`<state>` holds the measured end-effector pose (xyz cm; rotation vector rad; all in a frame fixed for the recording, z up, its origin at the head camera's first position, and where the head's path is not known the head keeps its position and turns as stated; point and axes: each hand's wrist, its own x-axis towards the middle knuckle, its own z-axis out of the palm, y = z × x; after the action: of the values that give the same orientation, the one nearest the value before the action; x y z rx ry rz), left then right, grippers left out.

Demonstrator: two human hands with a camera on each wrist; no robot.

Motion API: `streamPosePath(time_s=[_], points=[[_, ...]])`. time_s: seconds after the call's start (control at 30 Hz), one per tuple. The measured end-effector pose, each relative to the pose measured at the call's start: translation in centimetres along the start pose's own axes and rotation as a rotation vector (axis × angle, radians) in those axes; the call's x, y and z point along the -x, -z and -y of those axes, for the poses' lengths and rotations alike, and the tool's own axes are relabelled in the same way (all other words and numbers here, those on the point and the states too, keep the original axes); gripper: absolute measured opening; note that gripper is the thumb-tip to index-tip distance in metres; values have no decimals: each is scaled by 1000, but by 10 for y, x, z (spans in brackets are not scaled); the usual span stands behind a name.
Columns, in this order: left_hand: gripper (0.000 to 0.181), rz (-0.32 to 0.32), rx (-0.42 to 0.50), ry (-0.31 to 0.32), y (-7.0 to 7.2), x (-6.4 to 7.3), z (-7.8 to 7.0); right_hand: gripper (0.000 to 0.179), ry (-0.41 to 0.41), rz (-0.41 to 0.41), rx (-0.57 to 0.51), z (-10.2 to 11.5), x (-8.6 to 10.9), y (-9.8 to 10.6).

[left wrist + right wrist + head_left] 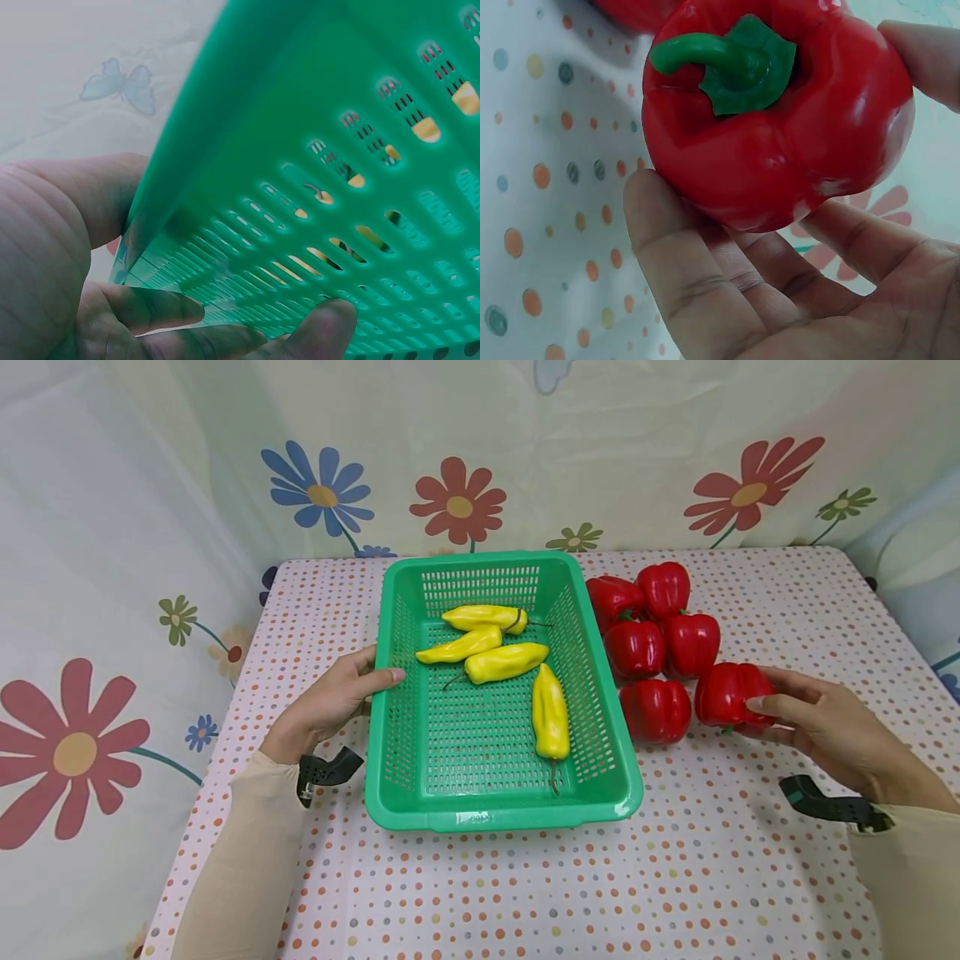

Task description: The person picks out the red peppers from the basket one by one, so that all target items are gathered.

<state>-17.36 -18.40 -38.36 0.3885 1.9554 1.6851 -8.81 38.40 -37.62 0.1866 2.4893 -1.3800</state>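
Note:
A green plastic basket [480, 820] with slotted walls stands in the middle of the table. Inside it lie several yellow peppers [507, 662], one of them upright along the right side. My left hand [330, 697] grips the basket's left rim, thumb over the edge and fingers against the outer wall, as the left wrist view shows. On the right, my right hand [832, 722] holds a red bell pepper [731, 693] between thumb and fingers. Its green stem [742, 64] faces the right wrist camera.
Several other red bell peppers [636, 648] are grouped against the basket's right side. A dotted cloth [480, 893] covers the table. Behind it hangs a flowered curtain [570, 460], which also runs down the left side.

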Motion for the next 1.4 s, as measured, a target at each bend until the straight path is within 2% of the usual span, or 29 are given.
streamPosePath(time_s=[0.23,0.5,1.07,1.4], points=[[56,-5,-2,3,0,0,0,73,-35,18,-21,-5,2,0],[57,-3,-4,3,0,0,0,75,-70,24,13,-8,-2,-5],[57,-4,3,10,1,0,1,77,-108,46,26,-9,-4,-9],[57,3,7,8,1,0,1,74,-98,40,8,-10,-7,-11]])
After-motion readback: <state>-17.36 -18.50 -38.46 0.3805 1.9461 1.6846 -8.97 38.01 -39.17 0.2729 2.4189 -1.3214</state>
